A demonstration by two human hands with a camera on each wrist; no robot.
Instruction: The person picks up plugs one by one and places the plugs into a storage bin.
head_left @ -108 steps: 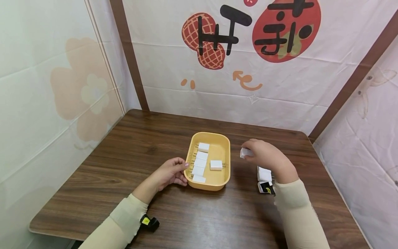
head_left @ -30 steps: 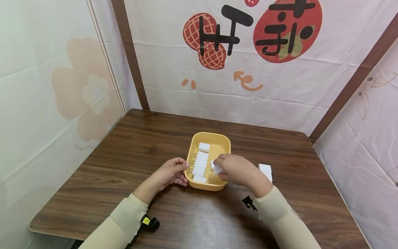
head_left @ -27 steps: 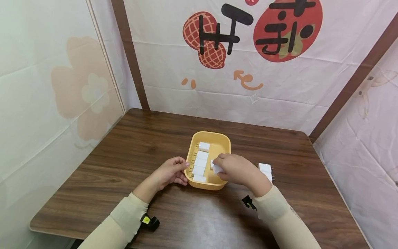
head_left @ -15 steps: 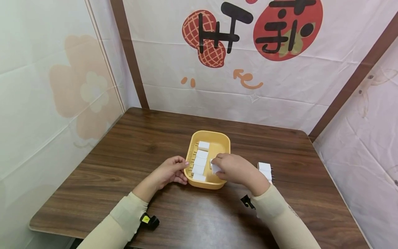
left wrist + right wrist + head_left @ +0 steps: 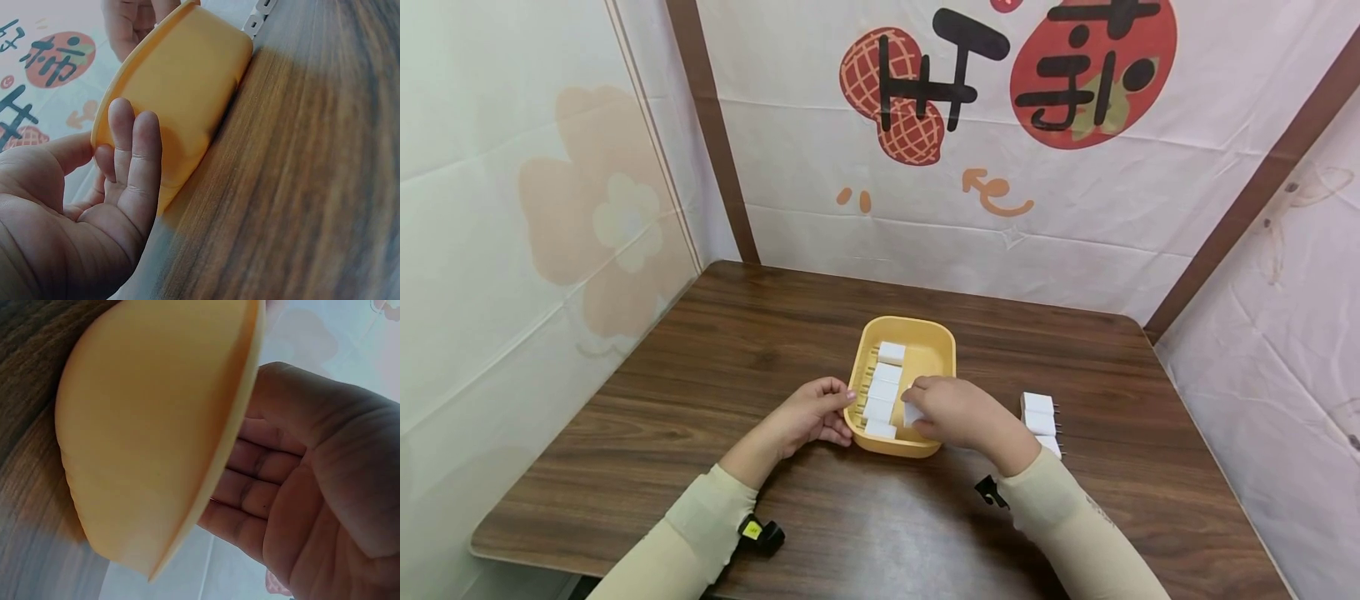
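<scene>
The yellow tray (image 5: 928,354) sits mid-table. My left hand (image 5: 812,412) holds its left rim, thumb on the edge; in the left wrist view the other fingers (image 5: 145,162) lie along the outside wall. Inside the tray, several white charger plugs (image 5: 883,390) stand in a column, metal prongs toward the left wall. My right hand (image 5: 958,412) reaches over the right rim and grips another white charger plug (image 5: 912,414) low in the tray, beside that column. In the right wrist view the tray wall (image 5: 150,425) hides its fingertips and the plug.
More white charger plugs (image 5: 1039,417) lie in a column on the brown table (image 5: 760,358) right of the tray, prongs facing right. Black straps (image 5: 762,535) hang from both wrists. Printed fabric walls (image 5: 820,233) stand behind and at the sides.
My right hand has brought a charger plug from right of the tray into it, then shifted slightly left. A lone plug seen earlier there is now hidden behind the hand. The left hand stays put.
</scene>
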